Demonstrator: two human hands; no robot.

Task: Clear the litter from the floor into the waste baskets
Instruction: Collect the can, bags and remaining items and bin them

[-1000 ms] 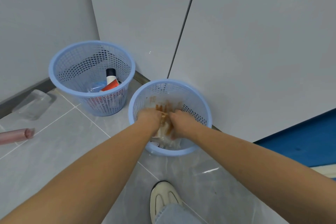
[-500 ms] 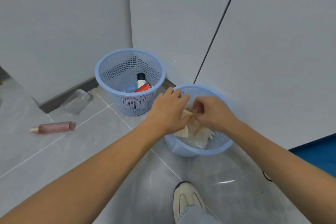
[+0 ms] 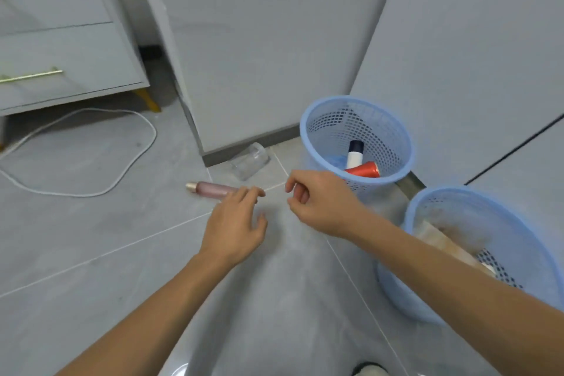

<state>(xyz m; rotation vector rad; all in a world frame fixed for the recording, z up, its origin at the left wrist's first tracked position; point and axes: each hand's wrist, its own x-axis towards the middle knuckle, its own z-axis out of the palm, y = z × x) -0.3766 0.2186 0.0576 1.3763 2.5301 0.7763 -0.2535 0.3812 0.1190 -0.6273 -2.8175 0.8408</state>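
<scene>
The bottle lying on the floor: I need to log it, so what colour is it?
Translucent pink bottle with a gold cap, seen in the head view.

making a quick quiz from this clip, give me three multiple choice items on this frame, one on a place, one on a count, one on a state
1. Where does the pink cylindrical bottle with the gold cap lie?
A. on the grey tiled floor
B. in a basket
C. in a drawer

2. How many blue plastic mesh waste baskets show?
A. one
B. two
C. three

3. What are the hands doing?
A. both grip the bottle
B. both are inside a basket
C. neither holds anything

Answers: 1 A, it lies flat on the tiles by the left hand. 2 B, two stand by the wall. 3 C, the left fingers are spread and the right hand is loosely curled and empty.
</scene>
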